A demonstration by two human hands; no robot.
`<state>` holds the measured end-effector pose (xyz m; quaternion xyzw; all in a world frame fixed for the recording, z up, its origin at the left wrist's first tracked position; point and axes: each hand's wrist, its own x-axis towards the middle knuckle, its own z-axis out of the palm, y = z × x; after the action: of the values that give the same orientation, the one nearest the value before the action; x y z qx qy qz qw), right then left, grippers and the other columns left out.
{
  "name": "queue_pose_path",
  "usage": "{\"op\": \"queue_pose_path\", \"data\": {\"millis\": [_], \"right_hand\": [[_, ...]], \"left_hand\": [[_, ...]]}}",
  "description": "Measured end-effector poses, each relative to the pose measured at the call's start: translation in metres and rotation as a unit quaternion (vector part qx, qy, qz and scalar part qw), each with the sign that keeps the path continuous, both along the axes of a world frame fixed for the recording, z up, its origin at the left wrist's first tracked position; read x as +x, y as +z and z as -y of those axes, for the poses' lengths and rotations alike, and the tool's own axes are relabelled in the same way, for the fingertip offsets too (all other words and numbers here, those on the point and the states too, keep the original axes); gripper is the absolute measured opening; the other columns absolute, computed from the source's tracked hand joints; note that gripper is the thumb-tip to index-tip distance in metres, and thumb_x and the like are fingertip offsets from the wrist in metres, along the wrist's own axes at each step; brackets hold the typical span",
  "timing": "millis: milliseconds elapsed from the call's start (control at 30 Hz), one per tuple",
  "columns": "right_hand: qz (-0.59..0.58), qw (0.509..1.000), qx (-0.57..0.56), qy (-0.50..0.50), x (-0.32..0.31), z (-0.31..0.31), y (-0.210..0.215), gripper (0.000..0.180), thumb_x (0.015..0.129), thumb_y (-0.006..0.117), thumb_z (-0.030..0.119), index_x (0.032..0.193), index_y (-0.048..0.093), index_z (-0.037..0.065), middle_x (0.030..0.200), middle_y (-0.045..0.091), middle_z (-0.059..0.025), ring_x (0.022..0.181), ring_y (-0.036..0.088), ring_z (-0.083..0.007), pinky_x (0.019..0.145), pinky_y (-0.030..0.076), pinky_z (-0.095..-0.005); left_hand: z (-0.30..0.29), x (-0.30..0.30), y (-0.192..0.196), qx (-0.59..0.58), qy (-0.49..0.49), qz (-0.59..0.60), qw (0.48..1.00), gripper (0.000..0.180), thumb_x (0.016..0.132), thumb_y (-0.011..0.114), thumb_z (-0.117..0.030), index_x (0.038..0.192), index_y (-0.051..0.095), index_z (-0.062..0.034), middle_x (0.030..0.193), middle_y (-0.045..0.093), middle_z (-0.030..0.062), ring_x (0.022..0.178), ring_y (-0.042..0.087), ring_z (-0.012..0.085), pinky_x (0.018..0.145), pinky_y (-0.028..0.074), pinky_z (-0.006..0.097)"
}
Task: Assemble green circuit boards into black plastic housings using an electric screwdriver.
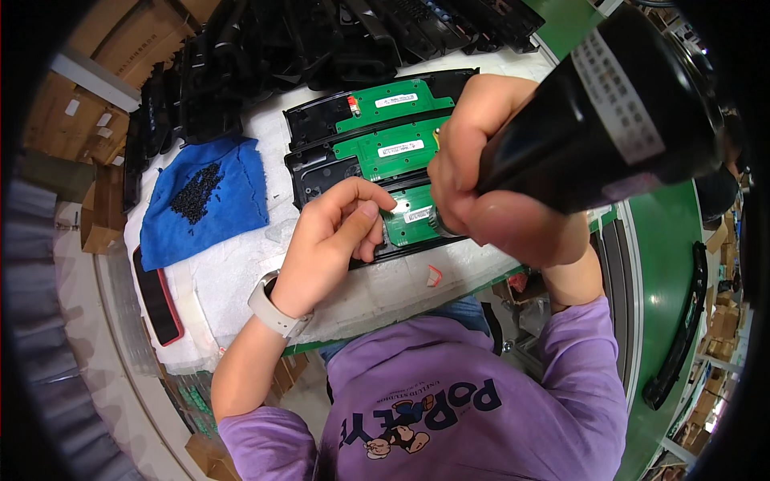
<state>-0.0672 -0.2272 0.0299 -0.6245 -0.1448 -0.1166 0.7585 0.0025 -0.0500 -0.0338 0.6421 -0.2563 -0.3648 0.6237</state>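
Observation:
My right hand [497, 184] is wrapped round a black electric screwdriver [634, 112], a thick cylinder with a pale label. Its lower end is over the nearest green circuit board [413, 226], mostly hidden by my fingers. My left hand [341, 220] rests by the same board's left part. Its index finger reaches onto the board, while the thumb presses against the other curled fingers; anything between them is hidden. Beyond lie two more green circuit boards [393, 150], each set in a black plastic housing [309, 128] with a white label on the board.
A blue cloth [241, 212] with a heap of small black screws [196, 196] lies left on the white-covered table [265, 104]. A dark phone-like slab with a red edge [158, 301] sits nearer. Many black plastic housings [281, 40] are piled along the far side.

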Motion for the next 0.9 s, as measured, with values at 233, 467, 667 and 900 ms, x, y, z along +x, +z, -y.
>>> {"op": "queue_pose_path", "data": {"millis": [233, 467, 667, 900], "right_hand": [[0.075, 0.996, 0.023, 0.053, 0.007, 0.018, 0.002, 0.029, 0.072, 0.064, 0.015, 0.088, 0.046, 0.000, 0.056, 0.045, -0.0023, 0.042, 0.043, -0.0098, 0.041, 0.036, -0.0248], [0.166, 0.976, 0.107, 0.090, 0.011, 0.041, 0.004, 0.038, 0.082, 0.056, 0.034, 0.102, 0.043, 0.005, 0.063, 0.048, 0.0010, 0.050, 0.050, -0.0105, 0.058, 0.044, -0.0282], [0.228, 0.953, 0.152, 0.126, 0.011, 0.045, 0.003, 0.036, 0.084, 0.052, 0.032, 0.104, 0.043, 0.004, 0.066, 0.050, -0.0003, 0.052, 0.051, -0.0118, 0.061, 0.043, -0.0305], [0.202, 0.957, 0.168, 0.124, 0.011, 0.038, 0.000, 0.035, 0.084, 0.052, 0.032, 0.104, 0.043, 0.004, 0.066, 0.050, -0.0007, 0.052, 0.050, -0.0118, 0.060, 0.043, -0.0303]], "left_hand": [[0.001, -0.001, 0.003, -0.025, 0.022, -0.026, 0.999, 0.014, 0.087, 0.050, -0.005, 0.099, 0.051, 0.0018, 0.077, 0.055, 0.0034, 0.063, 0.053, 0.0067, 0.060, 0.043, 0.019], [-0.001, 0.001, 0.007, -0.014, 0.007, -0.031, 0.999, 0.021, 0.085, 0.052, -0.001, 0.105, 0.050, 0.0041, 0.081, 0.060, 0.0076, 0.070, 0.058, 0.0091, 0.066, 0.048, 0.021], [0.000, -0.003, 0.014, -0.031, 0.006, -0.036, 0.999, 0.022, 0.083, 0.056, 0.000, 0.104, 0.052, 0.0037, 0.085, 0.063, 0.0106, 0.075, 0.062, 0.0118, 0.071, 0.049, 0.022], [-0.002, -0.002, 0.009, -0.067, 0.012, -0.068, 0.995, 0.020, 0.081, 0.059, 0.001, 0.101, 0.055, 0.0041, 0.088, 0.064, 0.0126, 0.078, 0.063, 0.0142, 0.073, 0.050, 0.024]]}}
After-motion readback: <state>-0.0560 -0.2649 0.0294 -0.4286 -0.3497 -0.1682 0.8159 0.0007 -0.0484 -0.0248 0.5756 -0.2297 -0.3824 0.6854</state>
